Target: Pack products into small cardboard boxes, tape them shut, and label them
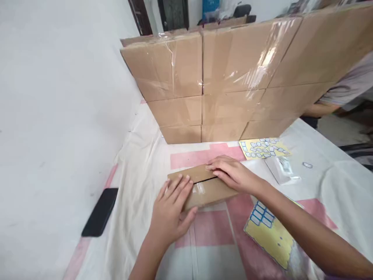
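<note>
A small flat cardboard box [214, 191] lies on the cloth before me, with a dark gap between its two top flaps and a piece of clear tape near the middle. My left hand [175, 208] rests on the box's left end, fingers stretched and spread over the top, thumb apart at the near side. At the right part of the box, my right hand [230, 173] has its fingers bent and close together on the far flap by the gap. Its fingertips are partly hidden.
A tall taped cardboard partition [224, 85] stands behind the box. To the left lies a black phone [100, 212]. Yellow cards [272, 237] with drawn blocks and a white packet [282, 170] lie on the right. A person's arm [323, 108] shows beyond the partition.
</note>
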`<state>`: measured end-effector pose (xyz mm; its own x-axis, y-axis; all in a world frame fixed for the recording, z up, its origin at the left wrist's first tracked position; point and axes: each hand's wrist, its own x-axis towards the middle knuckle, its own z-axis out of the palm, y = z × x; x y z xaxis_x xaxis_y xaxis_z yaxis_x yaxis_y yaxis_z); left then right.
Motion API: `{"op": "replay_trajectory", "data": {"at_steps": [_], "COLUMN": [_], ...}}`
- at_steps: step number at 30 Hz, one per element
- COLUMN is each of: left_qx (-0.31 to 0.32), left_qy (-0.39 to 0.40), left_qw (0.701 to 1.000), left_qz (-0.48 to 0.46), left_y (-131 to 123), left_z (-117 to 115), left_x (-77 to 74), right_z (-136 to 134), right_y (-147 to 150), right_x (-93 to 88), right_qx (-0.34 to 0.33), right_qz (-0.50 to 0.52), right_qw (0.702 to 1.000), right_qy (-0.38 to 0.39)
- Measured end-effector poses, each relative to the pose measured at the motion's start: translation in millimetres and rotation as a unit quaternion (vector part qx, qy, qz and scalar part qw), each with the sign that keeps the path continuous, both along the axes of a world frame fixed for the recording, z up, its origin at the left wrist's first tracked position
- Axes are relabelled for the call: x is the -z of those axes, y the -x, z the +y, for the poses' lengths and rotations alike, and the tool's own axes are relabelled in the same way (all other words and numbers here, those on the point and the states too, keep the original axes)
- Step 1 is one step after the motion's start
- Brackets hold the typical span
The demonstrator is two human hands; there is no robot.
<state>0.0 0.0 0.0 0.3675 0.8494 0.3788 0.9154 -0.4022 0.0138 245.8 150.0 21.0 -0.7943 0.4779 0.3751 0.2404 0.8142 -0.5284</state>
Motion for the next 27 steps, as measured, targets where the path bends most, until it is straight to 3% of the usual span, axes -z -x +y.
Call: {"op": "replay_trajectory", "data": {"at_steps": [3, 6, 8, 10, 12, 16, 22, 27], "left_qx": [-0.003, -0.020, -0.033, -0.049, -0.063, -0.061, -0.051, -0.060], "left_qy": [-0.001, 0.000, 0.004, 0.008, 0.006, 0.000, 0.007, 0.026], "left_qw": [1.000, 1.000, 0.999, 0.998, 0.996, 0.994, 0.993, 0.990], "left_qz": [-0.001, -0.009, -0.017, -0.032, -0.055, -0.090, -0.103, -0.124], "left_y": [-11, -19, -24, -28, -31, -32, -29, -29], "left_z": [1, -3, -6, -9, -10, -9, -9, -11], "left_x": [4.1, 5.4, 5.9, 7.2, 9.3, 13.2, 15.3, 16.2], "right_z": [4, -14, -33, -49, -56, -54, -54, -59], "right_y": [8, 18, 25, 30, 36, 48, 61, 63], "right_x": [-6.3, -16.0, -22.7, -27.9, -32.0, -40.2, -45.5, -37.9], "right_qx": [0.009, 0.121, 0.177, 0.178, 0.169, 0.173, 0.210, 0.238], "right_qz": [0.011, 0.033, 0.014, -0.032, -0.066, -0.076, -0.031, -0.037], "right_qw": [0.999, 0.991, 0.963, 0.921, 0.888, 0.849, 0.741, 0.706], "right_qy": [-0.046, 0.052, 0.205, 0.345, 0.422, 0.493, 0.637, 0.666]}}
